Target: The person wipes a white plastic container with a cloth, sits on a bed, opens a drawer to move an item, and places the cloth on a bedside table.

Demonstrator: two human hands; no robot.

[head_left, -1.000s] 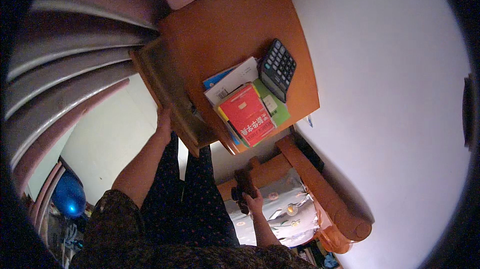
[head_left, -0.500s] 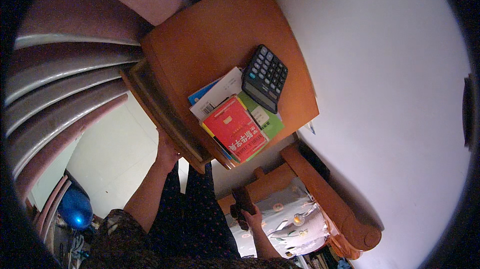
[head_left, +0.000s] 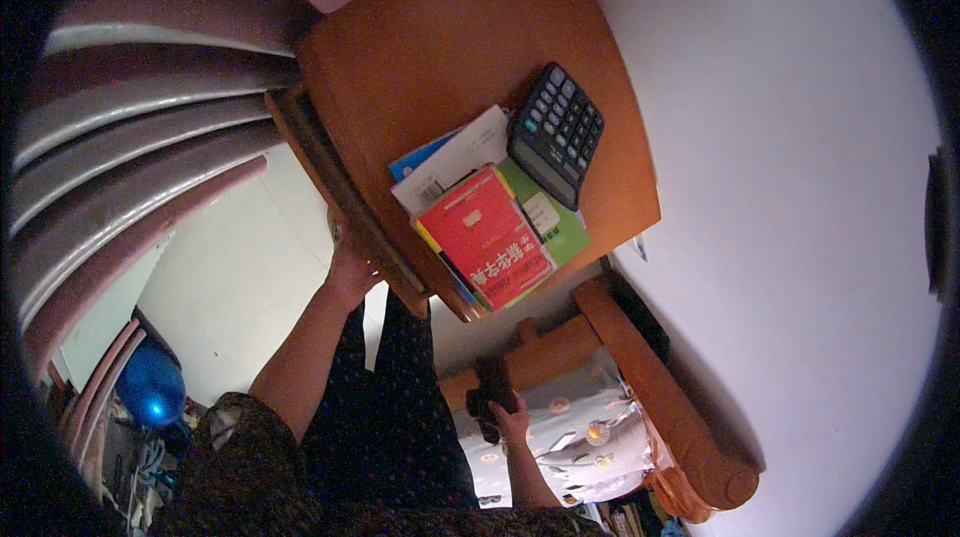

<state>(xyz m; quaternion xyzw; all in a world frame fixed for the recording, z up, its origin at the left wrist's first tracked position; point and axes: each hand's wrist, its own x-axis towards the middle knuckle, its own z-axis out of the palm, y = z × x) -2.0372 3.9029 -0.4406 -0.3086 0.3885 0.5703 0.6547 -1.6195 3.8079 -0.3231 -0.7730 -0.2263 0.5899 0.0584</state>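
Note:
A wooden bedside cabinet (head_left: 440, 47) carries a red-covered dictionary (head_left: 485, 237), which lies on a stack of books and papers. Beside the stack rests a black calculator (head_left: 560, 127), tilted partly over a green booklet (head_left: 568, 237). The cabinet's drawer (head_left: 345, 197) stands slightly pulled out at the near left side. My left hand (head_left: 352, 267) touches the drawer's front from outside, its fingers mostly hidden against the wood. Lower down, my right hand (head_left: 512, 419) is closed around a dark brown, blocky object (head_left: 492, 382) whose kind I cannot make out.
Thick pinkish-grey padded layers (head_left: 150, 117) run along the left. A white wall (head_left: 780, 187) rises on the right. Below the cabinet is a wooden bed frame or armrest (head_left: 680, 407) with a flowered white cloth (head_left: 580, 427). A shiny blue balloon-like ball (head_left: 150, 382) lies at lower left.
The drawer has slid a little farther into the cabinet, with my left hand against its front. The view has shifted slightly. My right hand still grips the dark object.

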